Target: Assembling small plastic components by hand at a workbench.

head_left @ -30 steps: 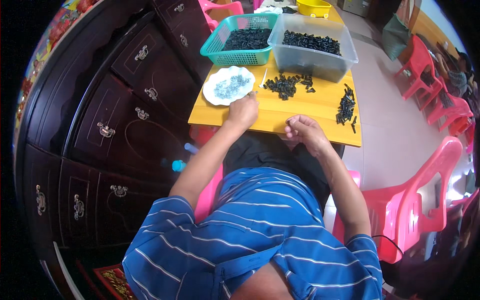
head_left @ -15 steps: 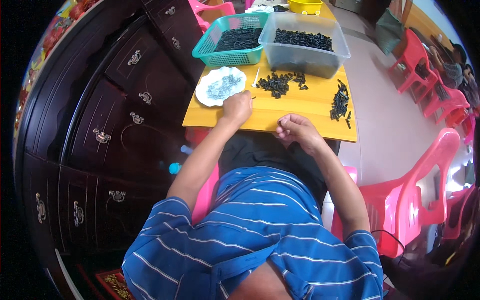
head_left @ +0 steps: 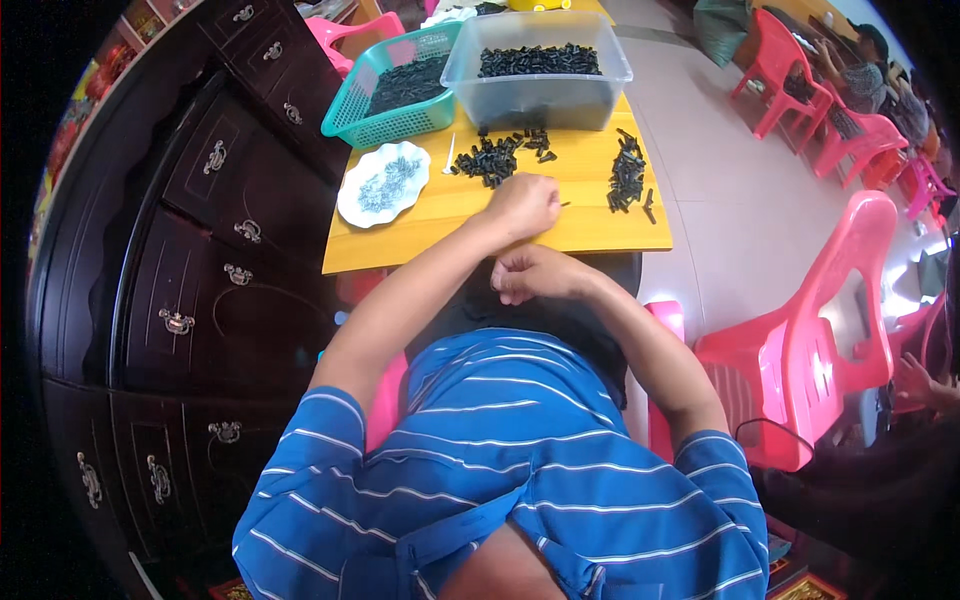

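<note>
My left hand (head_left: 527, 207) is closed over the yellow table, its forearm reaching across to the right above my right hand. A thin dark tip of a small black piece (head_left: 565, 204) pokes out from its fingers. My right hand (head_left: 535, 273) is at the table's near edge with fingers curled together; whatever they hold is hidden. Beyond my left hand lies a loose pile of small black tubular parts (head_left: 488, 160). Another pile of longer black parts (head_left: 627, 175) lies to the right. To the left, a white scalloped plate (head_left: 349, 196) carries many tiny clear or silvery pieces.
Full of black parts, a green basket (head_left: 390, 124) and a clear plastic bin (head_left: 535, 103) stand at the table's (head_left: 440, 235) far side. A white stick (head_left: 450, 152) lies beside the pile. Dark drawers (head_left: 200, 250) line the left; a pink chair (head_left: 780, 370) is at right.
My left hand has moved right, away from the plate, with the small black piece still in its fingers. My right hand has drawn in closer below it. The whole view has shifted slightly.
</note>
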Demonstrator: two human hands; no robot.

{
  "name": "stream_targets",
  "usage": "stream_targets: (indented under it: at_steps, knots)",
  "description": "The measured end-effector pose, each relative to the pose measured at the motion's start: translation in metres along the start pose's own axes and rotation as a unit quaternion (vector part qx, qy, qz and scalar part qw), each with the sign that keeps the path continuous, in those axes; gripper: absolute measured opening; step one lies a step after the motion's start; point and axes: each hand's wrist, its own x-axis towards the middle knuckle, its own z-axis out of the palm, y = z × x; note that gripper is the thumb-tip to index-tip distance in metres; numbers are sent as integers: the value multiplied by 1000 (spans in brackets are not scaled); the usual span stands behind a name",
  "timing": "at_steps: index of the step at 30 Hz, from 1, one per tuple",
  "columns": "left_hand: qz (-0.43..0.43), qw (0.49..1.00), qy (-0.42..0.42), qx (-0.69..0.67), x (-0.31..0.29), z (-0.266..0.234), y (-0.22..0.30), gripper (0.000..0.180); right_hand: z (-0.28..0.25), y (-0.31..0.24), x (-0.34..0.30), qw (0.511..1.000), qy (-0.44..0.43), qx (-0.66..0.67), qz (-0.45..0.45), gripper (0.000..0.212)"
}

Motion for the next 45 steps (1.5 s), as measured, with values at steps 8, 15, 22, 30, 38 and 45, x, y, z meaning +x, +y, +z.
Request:
stream_targets:
  at_steps: [8,15,22,30,38,45]
  knots:
    - [1,994,34,-108,42,39,15,20,3,-9,-8,995,2,-101,16,21]
    - [-2,988,154,14,7,12,-40,16,-1,-12,-8,998,0,-58,23,19]
    - [-61,984,126,111,32,-12,-59,17,-3,-8,-7,999,-7,-28,32,17]
    - [-89,975,71,189,61,-4,-63,16,-4,-13,-10,999,29,-11,10,16]
    - [-74,973,44,214,68,1,-68,16,-5,-15,-10,999,39,-5,13,17]
    - [3,981,150,122,54,-8,-72,11,-4,-13,-8,1000,26,-10,10,17]
